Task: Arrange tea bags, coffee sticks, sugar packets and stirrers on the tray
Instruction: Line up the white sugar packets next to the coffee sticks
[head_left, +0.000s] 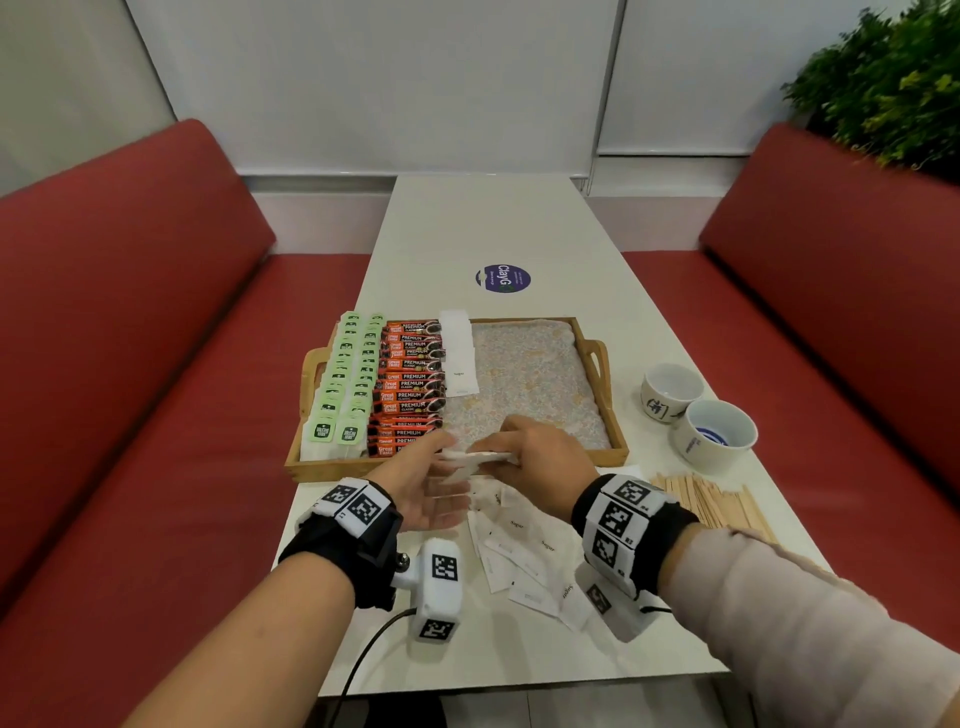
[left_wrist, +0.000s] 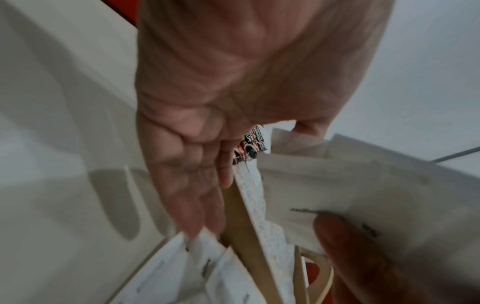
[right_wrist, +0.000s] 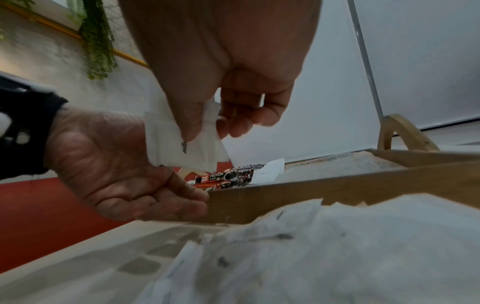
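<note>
We pinch a small stack of sugar packets (head_left: 480, 458) in our right hand (head_left: 540, 460), just over the tray (head_left: 615, 441) rim at six o'clock. Our left hand (head_left: 431, 493) lies flat, fingers apart, beneath. They look light, limp and slippery; we'd pinch across the middle.

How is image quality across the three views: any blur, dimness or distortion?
Head view: evenly lit, sharp at the tray, edges bowed by the wide lens. Left wrist view: dim, left hand and sugar packets smeared. Right wrist view: right hand backlit and dark, foreground packets out of focus.
</note>
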